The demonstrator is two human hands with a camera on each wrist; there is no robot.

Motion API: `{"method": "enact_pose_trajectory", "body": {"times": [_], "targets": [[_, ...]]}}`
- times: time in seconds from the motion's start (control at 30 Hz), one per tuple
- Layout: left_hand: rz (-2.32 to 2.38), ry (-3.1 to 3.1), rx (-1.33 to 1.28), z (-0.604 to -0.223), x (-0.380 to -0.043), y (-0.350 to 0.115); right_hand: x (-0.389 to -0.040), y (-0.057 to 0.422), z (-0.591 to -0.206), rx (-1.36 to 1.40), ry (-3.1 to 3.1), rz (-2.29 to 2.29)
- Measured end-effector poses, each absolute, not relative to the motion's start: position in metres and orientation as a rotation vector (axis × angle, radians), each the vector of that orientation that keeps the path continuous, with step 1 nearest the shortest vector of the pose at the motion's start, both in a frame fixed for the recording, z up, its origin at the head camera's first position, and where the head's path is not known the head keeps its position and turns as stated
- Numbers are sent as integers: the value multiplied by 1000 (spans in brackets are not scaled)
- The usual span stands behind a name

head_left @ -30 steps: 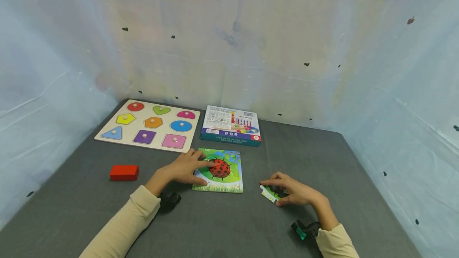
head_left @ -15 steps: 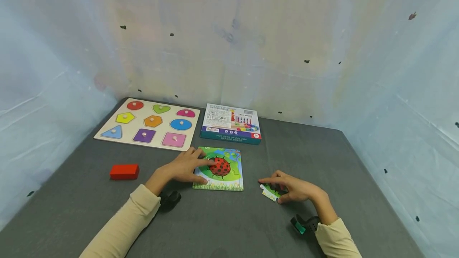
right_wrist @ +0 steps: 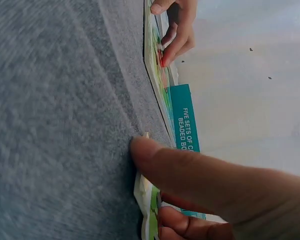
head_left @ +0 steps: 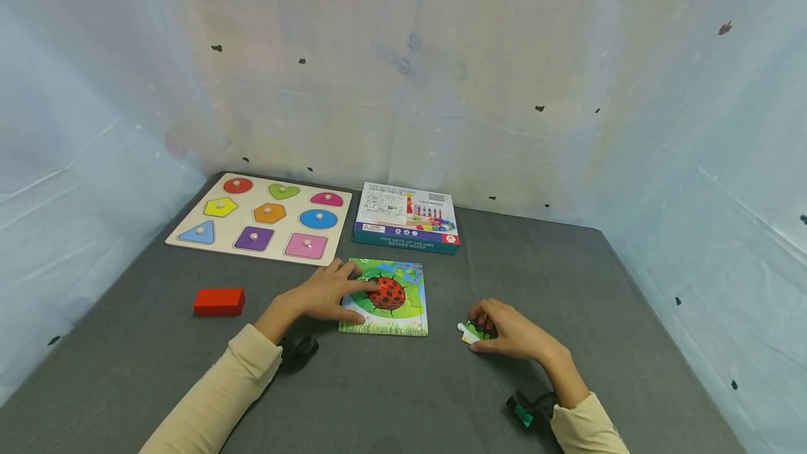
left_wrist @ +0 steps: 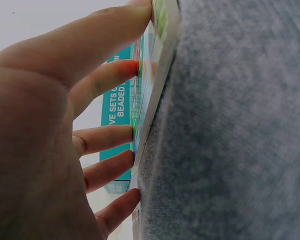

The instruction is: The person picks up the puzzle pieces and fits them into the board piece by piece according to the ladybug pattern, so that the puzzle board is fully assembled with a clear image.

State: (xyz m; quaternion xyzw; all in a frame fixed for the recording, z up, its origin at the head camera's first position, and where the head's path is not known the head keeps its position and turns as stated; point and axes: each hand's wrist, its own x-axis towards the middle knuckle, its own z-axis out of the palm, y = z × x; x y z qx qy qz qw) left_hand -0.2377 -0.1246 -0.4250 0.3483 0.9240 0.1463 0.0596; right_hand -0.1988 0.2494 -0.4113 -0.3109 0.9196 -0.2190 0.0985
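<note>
A square ladybug jigsaw puzzle [head_left: 408,317] lies flat on the dark cloth, in the middle of the head view. My left hand [head_left: 324,293] rests on its left part with fingers spread, the index fingertip on the ladybug. In the left wrist view, that thumb [left_wrist: 85,42] touches the puzzle's edge. To the right of the puzzle, my right hand [head_left: 513,331] pinches a green and white puzzle piece [head_left: 468,333] low at the cloth. The right wrist view has the thumb [right_wrist: 160,155] on one side of the piece [right_wrist: 153,205] and curled fingers on the other; the hand covers part of it.
Behind the puzzle lies a teal and white box [head_left: 406,219] labelled as beaded boxes. A shape board [head_left: 286,223] with several knobbed coloured shapes sits at the back left. A red block [head_left: 218,302] stands left of my left forearm. Pale sheeting [head_left: 403,104] encloses the back and sides.
My right index finger has drawn back from its stretched position, and the right thumb has moved left along the puzzle piece. The left hand stays in place on the puzzle.
</note>
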Motion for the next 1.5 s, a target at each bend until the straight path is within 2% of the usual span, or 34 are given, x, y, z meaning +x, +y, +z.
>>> {"method": "enact_pose_trajectory", "body": {"times": [0.27, 0.73, 1.03, 1.5], "targets": [[433, 2798, 1035, -424, -237, -124, -202, 235, -409, -1003, 2749, -626], [414, 2815, 1042, -424, -239, -123, -223, 156, -418, -1449, 2680, -893], [393, 2830, 1064, -428, -241, -123, -231, 128, -431, -1427, 2646, -977], [422, 2828, 1068, -425, -239, -123, -235, 122, -439, -1469, 2596, -949]]}}
